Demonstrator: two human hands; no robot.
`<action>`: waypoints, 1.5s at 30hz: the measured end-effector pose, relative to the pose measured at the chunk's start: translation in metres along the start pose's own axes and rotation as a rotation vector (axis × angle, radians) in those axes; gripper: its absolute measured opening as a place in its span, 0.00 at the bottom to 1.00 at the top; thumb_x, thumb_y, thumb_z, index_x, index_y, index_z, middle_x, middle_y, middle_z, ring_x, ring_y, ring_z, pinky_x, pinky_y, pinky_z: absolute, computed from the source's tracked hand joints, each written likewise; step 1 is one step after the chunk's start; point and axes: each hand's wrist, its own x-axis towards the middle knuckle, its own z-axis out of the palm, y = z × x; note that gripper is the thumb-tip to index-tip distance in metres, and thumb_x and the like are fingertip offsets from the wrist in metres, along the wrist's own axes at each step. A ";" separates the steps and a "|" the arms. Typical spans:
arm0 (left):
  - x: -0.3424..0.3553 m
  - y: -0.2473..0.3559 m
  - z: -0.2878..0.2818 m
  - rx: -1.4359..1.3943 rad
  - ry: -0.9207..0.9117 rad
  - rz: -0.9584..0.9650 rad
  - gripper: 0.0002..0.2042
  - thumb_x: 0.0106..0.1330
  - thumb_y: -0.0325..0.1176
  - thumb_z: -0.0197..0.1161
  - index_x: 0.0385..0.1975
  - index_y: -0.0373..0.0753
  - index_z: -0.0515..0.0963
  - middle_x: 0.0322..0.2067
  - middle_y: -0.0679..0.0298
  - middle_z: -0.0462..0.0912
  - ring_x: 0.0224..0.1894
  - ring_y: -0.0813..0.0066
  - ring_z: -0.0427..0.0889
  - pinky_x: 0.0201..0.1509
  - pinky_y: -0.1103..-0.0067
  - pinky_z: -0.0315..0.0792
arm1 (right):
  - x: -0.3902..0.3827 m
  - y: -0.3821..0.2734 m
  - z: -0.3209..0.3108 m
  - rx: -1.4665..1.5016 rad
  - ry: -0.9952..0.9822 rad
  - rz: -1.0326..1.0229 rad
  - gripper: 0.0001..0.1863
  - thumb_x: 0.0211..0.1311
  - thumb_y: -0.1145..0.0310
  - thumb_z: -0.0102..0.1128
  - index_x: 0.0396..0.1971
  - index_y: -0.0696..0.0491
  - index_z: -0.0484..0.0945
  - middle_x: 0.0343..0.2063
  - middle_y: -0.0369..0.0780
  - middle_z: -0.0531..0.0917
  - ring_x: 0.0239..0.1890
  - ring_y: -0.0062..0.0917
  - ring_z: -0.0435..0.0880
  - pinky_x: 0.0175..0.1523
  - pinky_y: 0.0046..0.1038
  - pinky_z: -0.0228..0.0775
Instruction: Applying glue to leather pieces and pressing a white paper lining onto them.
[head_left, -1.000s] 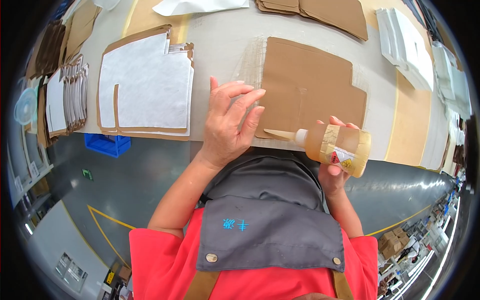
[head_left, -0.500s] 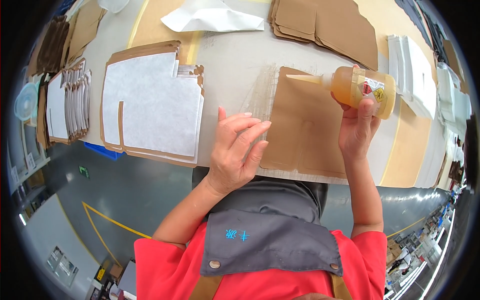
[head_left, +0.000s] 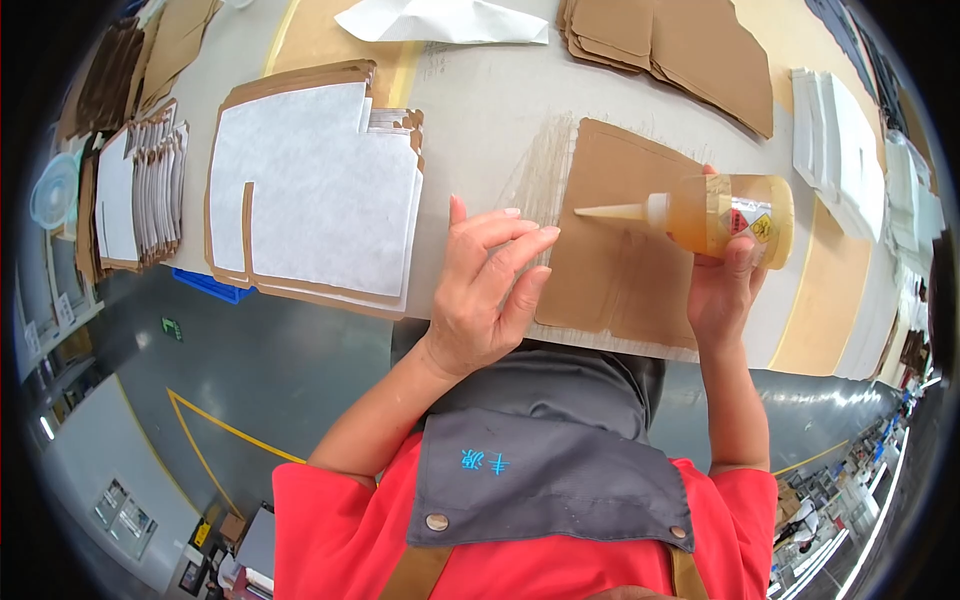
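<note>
In my right hand (head_left: 722, 285) I grip a squeeze bottle (head_left: 712, 215) of amber liquid, lying on its side in the air. Its long tapered nozzle points left, over a flat brown sheet (head_left: 615, 275) on the table in front of me. Some of my right fingers are hidden behind the bottle. My left hand (head_left: 490, 285) hovers at the left edge of that sheet with fingers apart and holds nothing. To its left lies a stack of brown pieces topped with a white sheet (head_left: 315, 190), with a notch at its upper right and a slot at its lower left.
At the far right lie more brown pieces (head_left: 710, 60), with white pieces (head_left: 838, 150) beyond them. A crumpled white sheet (head_left: 440, 22) rests at the back. Another fanned stack (head_left: 155, 200) stands far left. A blue crate (head_left: 212, 285) shows below the table edge.
The bottle has moved down in the picture, its nozzle tip now lower over the brown sheet. The whole view has shifted slightly. My left hand stays beside the sheet, fingers still apart.
</note>
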 end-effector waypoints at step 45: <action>0.030 0.041 -0.019 0.017 0.002 0.145 0.12 0.59 0.20 0.67 0.42 0.36 0.81 0.39 0.58 0.79 0.44 0.63 0.80 0.52 0.71 0.75 | -0.010 -0.123 -0.280 -1.684 0.570 -0.081 0.30 0.59 0.49 0.64 0.55 0.54 0.73 0.44 0.44 0.81 0.46 0.35 0.79 0.53 0.33 0.70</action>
